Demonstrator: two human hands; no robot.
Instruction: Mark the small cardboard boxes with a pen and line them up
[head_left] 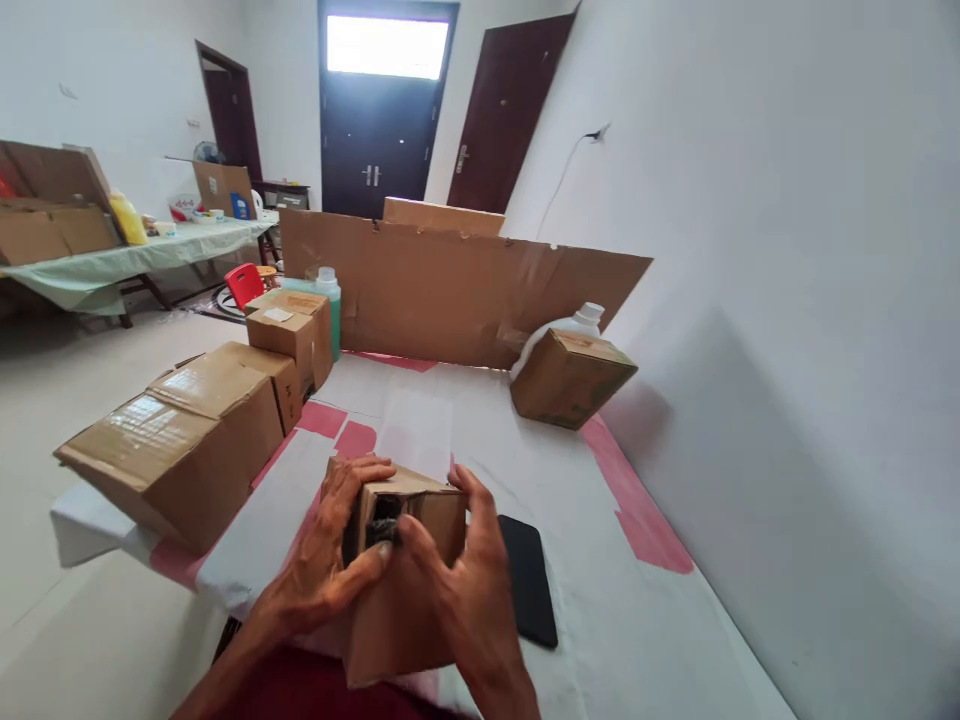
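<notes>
A small brown cardboard box (397, 610) stands near the table's front edge with its top flaps partly open, something dark showing inside. My left hand (326, 560) wraps round its left side, fingers over the top flap and thumb pressing at the opening. On the box's right side my right hand (469, 580) grips it, thumb also reaching into the opening. A black phone (529, 590) lies flat just right of my right hand.
A large taped carton (180, 445) overhangs the table's left edge, with smaller cartons (289, 330) behind it. A green-liquid bottle (330, 300), a tilted box (570, 378) leaning on a white jug (581, 320), and a cardboard sheet (450, 290) stand at the back. The white wall runs along the right.
</notes>
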